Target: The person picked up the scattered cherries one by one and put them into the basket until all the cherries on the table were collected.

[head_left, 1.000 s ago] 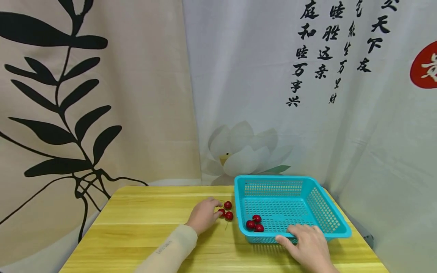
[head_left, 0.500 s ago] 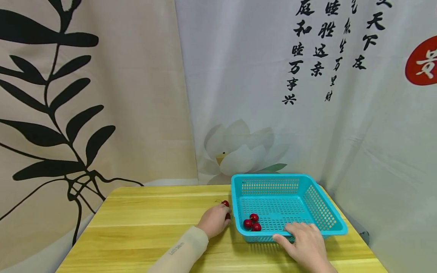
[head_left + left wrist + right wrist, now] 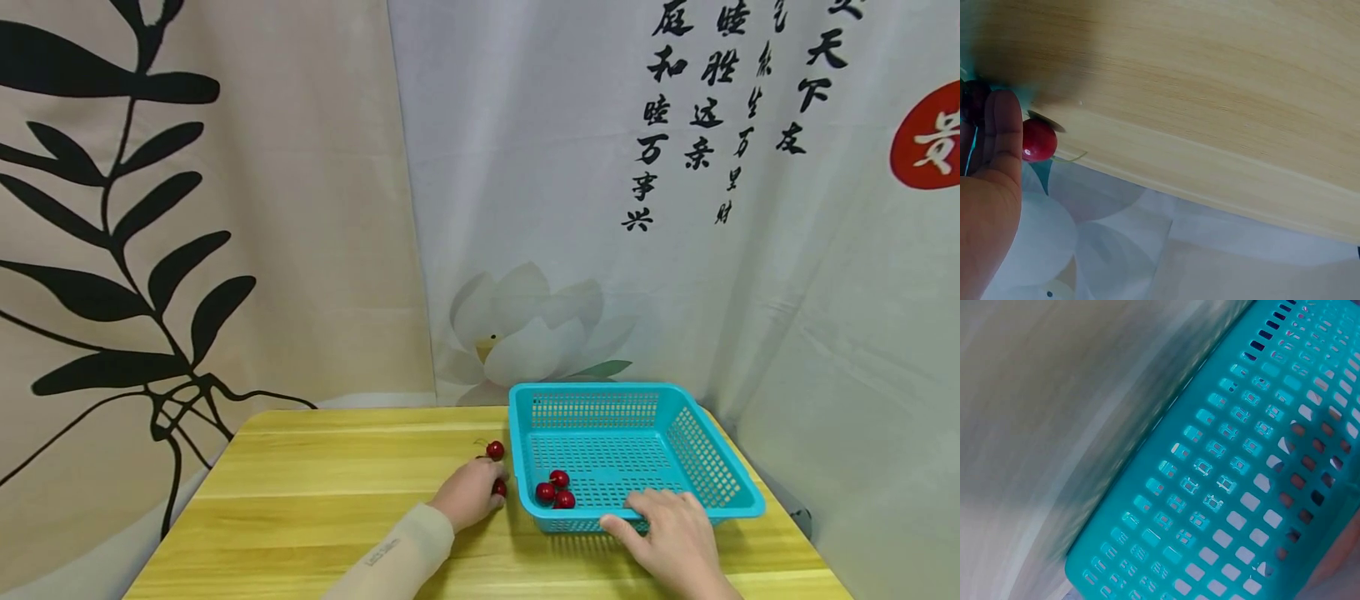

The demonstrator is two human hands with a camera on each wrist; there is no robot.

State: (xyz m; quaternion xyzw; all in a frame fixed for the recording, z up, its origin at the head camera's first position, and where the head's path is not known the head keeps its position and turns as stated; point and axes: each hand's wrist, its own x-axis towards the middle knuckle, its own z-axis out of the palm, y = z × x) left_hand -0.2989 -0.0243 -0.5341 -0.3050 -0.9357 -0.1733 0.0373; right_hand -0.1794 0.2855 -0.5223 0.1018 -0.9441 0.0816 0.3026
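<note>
My left hand (image 3: 470, 493) is over the loose cherries beside the basket, thumb and fingers pinching a dark red cherry (image 3: 499, 487). In the left wrist view that cherry (image 3: 974, 102) shows at the left edge, partly hidden by the fingers. Just beyond the hand, another cherry (image 3: 495, 451) with a thin stem lies on the table. A turquoise plastic basket (image 3: 592, 390) stands to the right. Over its near rim my right hand (image 3: 671, 533) grips, fingers inside and thumb outside. Three cherries (image 3: 559, 479) lie in its near left corner.
The yellow wood-grain table (image 3: 322, 492) extends left of the basket. A printed curtain (image 3: 322, 208) with leaves and writing hangs behind it. Perforated basket wall (image 3: 1147, 481) fills much of the right wrist view.
My left hand has moved slightly right and nearer, and its fingers have come around a cherry. My right hand keeps its grip on the basket rim. The head view has shifted slightly.
</note>
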